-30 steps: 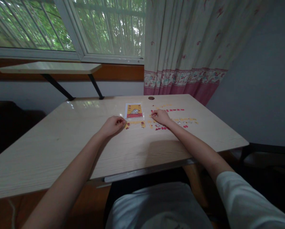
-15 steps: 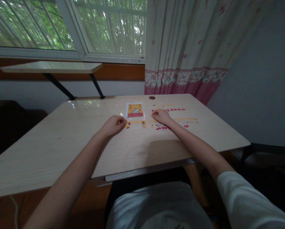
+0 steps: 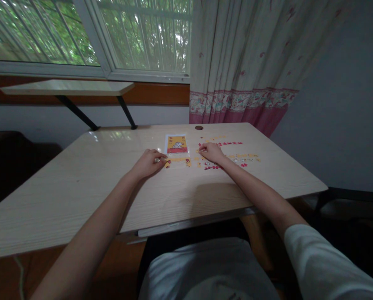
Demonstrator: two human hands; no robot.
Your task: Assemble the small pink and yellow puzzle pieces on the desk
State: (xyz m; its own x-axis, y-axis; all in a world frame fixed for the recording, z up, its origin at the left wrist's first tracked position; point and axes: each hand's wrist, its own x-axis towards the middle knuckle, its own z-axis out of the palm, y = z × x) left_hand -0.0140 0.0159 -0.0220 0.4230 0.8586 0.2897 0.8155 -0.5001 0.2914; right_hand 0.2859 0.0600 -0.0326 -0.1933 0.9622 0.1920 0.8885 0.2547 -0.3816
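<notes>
Partial yellow jigsaw border (image 3: pixel 178 160), long axis left-right, left hand (image 3: pixel 148 163) nearer, at its left end, right hand (image 3: pixel 211 153) beyond its right; fingers curled, any pinch indiscernible.

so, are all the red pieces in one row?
No, one red row lies on the far side of the right hand, other red pieces on its near side.

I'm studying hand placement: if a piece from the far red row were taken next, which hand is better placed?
Probably the right hand: it is beside the left end of the far red row, while the left hand is farther off, by the yellow strip.
</notes>
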